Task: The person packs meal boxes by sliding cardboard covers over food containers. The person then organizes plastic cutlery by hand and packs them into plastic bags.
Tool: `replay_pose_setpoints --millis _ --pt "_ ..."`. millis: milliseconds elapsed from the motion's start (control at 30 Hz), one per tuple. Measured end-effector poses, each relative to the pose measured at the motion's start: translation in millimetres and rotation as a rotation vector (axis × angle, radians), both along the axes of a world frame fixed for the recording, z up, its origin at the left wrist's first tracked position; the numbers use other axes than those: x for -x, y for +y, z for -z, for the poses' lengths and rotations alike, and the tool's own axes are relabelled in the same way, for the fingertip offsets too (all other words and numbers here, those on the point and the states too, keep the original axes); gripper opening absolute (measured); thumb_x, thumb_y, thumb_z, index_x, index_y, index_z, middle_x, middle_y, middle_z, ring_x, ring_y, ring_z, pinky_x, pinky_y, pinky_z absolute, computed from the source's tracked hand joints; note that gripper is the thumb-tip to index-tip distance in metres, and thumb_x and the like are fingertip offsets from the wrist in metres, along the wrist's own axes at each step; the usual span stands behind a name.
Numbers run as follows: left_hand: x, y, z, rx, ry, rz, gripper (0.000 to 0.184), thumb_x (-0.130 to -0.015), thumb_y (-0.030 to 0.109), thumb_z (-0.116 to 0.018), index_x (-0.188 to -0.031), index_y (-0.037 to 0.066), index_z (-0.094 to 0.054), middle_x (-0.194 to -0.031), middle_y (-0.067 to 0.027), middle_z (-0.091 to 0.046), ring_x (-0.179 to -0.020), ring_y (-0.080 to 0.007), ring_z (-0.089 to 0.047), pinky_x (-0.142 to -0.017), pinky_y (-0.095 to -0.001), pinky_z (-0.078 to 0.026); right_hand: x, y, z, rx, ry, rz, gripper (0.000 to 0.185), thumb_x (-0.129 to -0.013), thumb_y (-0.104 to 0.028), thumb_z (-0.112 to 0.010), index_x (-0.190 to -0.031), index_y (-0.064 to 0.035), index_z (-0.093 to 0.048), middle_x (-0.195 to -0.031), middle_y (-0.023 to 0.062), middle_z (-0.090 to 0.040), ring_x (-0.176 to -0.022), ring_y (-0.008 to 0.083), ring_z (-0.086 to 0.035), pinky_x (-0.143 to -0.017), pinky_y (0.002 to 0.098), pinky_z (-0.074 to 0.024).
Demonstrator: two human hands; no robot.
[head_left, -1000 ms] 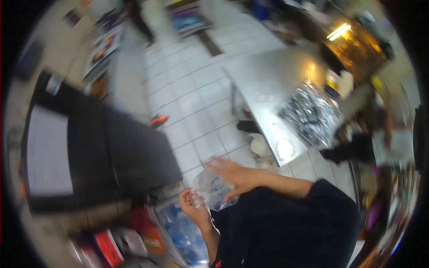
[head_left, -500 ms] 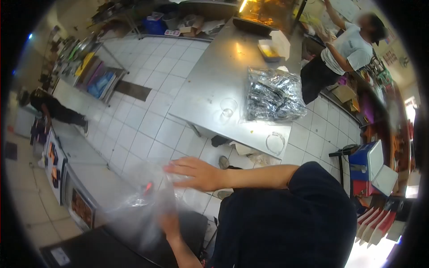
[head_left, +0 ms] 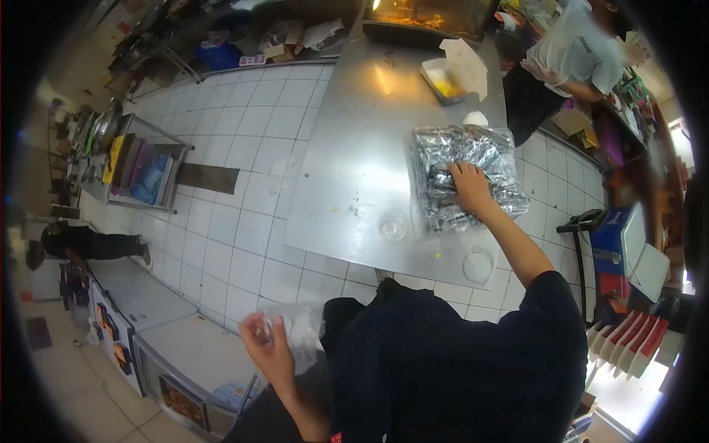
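My left hand (head_left: 269, 351), low at the left, pinches a thin clear plastic bag (head_left: 304, 325) that hangs loosely beside my body. Ahead to the right, my right hand (head_left: 471, 188) rests palm down, fingers apart, on a large clear plastic pack (head_left: 498, 166) full of shiny silver and dark things. What exactly those contents are, I cannot make out. The pack lies on the steel table (head_left: 332, 184). A small clear plastic cup (head_left: 391, 227) stands just left of it, and a round clear lid or ring (head_left: 478, 266) lies near the table's front corner.
An open takeaway box (head_left: 447, 81) and a lit display case (head_left: 428, 18) are farther along the table. A person in a light shirt (head_left: 576, 48) stands at the right, another in dark clothes (head_left: 96, 244) at far left. A white chest unit (head_left: 192, 354) is at lower left.
My right hand has left the clear bag and moved out to the silver pack. My left hand still holds the bag, now lower and slacker. The view has shifted; the person at right has turned.
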State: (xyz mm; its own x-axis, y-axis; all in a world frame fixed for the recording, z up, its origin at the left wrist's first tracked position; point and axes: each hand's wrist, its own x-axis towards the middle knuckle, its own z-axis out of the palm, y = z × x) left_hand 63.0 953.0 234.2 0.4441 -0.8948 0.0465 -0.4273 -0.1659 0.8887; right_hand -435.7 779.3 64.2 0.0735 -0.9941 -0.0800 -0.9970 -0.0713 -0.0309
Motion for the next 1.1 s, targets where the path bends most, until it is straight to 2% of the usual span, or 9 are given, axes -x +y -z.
replay_pose_setpoints --millis 233,400,567,667,733,833,900,1033,1100 --pt "50.8 -168.3 -2.3 0.406 0.368 0.45 0.018 -0.095 0.001 -0.067 -0.103 0.008 -0.052 -0.091 -0.0017 -0.049 -0.08 -0.0094 -0.049 -0.069 -0.0228 -0.044 45.6 -14.7 -24.8 0.1 -0.375 0.342 0.073 -0.08 -0.018 -0.082 -0.144 -0.0035 -0.048 -0.138 0.0219 -0.061 -0.125 0.0399 -0.06 -0.104 0.0455 -0.0483" --pt "74.5 -236.9 131.3 -0.12 0.474 1.046 0.019 -0.097 0.011 -0.07 -0.112 0.002 -0.061 -0.095 -0.0075 -0.058 -0.085 -0.0144 -0.057 -0.077 -0.0286 -0.048 -20.0 -14.2 -111.3 0.461 -0.638 0.627 0.07 -0.085 -0.015 -0.08 -0.144 0.0006 -0.048 -0.129 0.0187 -0.067 -0.116 0.0309 -0.066 -0.099 0.0394 -0.0513" --pt "43.6 -267.8 232.9 -0.009 0.092 1.596 0.038 -0.092 0.019 -0.076 -0.126 0.005 -0.065 -0.111 -0.0121 -0.059 -0.101 -0.0253 -0.062 -0.086 -0.039 -0.051 -120.3 -18.9 -134.8 0.708 -0.943 0.914 0.042 -0.089 -0.014 -0.08 -0.124 -0.0012 -0.06 -0.108 0.0061 -0.071 -0.099 0.0148 -0.066 -0.089 0.0302 -0.0525" --pt "28.2 -308.7 175.0 -0.02 -0.206 1.75 0.061 -0.088 0.028 -0.082 -0.141 0.01 -0.058 -0.12 -0.0126 -0.059 -0.115 -0.0283 -0.062 -0.097 -0.0375 -0.049 -197.1 -38.3 -147.3 0.986 -1.082 0.995 0.037 -0.088 -0.007 -0.081 -0.12 -0.0019 -0.061 -0.105 0.0032 -0.069 -0.096 0.0144 -0.065 -0.088 0.0314 -0.052" --pt "33.0 -334.4 122.1 -0.034 0.139 1.649 0.073 -0.086 0.032 -0.085 -0.147 0.009 -0.051 -0.127 -0.0131 -0.058 -0.121 -0.028 -0.061 -0.101 -0.0386 -0.048 -242.0 -49.1 -150.6 1.071 -1.286 0.946 0.032 -0.086 -0.006 -0.081 -0.114 -0.0026 -0.064 -0.102 0.0025 -0.068 -0.092 0.0135 -0.064 -0.085 0.0288 -0.0506" --pt "38.7 -354.7 66.8 -0.159 0.712 1.455 0.081 -0.083 0.03 -0.088 -0.148 0.004 -0.047 -0.133 -0.0137 -0.059 -0.124 -0.0265 -0.059 -0.107 -0.0403 -0.047 -325.2 -74.8 -147.8 0.682 -1.528 0.978 0.043 -0.086 -0.016 -0.081 -0.121 -0.0022 -0.061 -0.103 0.0038 -0.066 -0.092 0.016 -0.063 -0.084 0.0319 -0.0515" --pt "42.4 -362.0 62.7 -0.392 0.939 1.424 0.087 -0.08 0.03 -0.091 -0.149 0.002 -0.045 -0.137 -0.0132 -0.058 -0.125 -0.0249 -0.058 -0.108 -0.041 -0.047 -369.1 -91.7 -129.8 0.536 -1.388 0.833 0.057 -0.091 -0.021 -0.078 -0.136 0.0023 -0.051 -0.129 0.0164 -0.054 -0.117 0.0296 -0.056 -0.096 0.0401 -0.0493" --pt "31.1 -351.6 113.3 -0.871 1.136 1.497 0.082 -0.082 0.028 -0.091 -0.146 0.002 -0.047 -0.132 -0.0087 -0.06 -0.122 -0.0202 -0.058 -0.105 -0.0368 -0.049 -374.9 -86.1 -114.3 0.335 -0.906 0.739 0.083 -0.098 -0.039 -0.068 -0.158 -0.0019 -0.023 -0.148 0.0245 -0.037 -0.143 0.0422 -0.031 -0.119 0.0467 -0.0272" --pt "25.7 -337.1 128.3 -0.836 1.233 1.547 0.084 -0.081 0.026 -0.091 -0.147 0.004 -0.044 -0.137 -0.0075 -0.055 -0.126 -0.0218 -0.056 -0.105 -0.0383 -0.049 -377.3 -68.2 -111.0 0.159 -1.077 0.786 0.08 -0.1 -0.046 -0.061 -0.159 -0.004 -0.026 -0.153 0.0252 -0.031 -0.142 0.0434 -0.032 -0.119 0.0491 -0.0261"
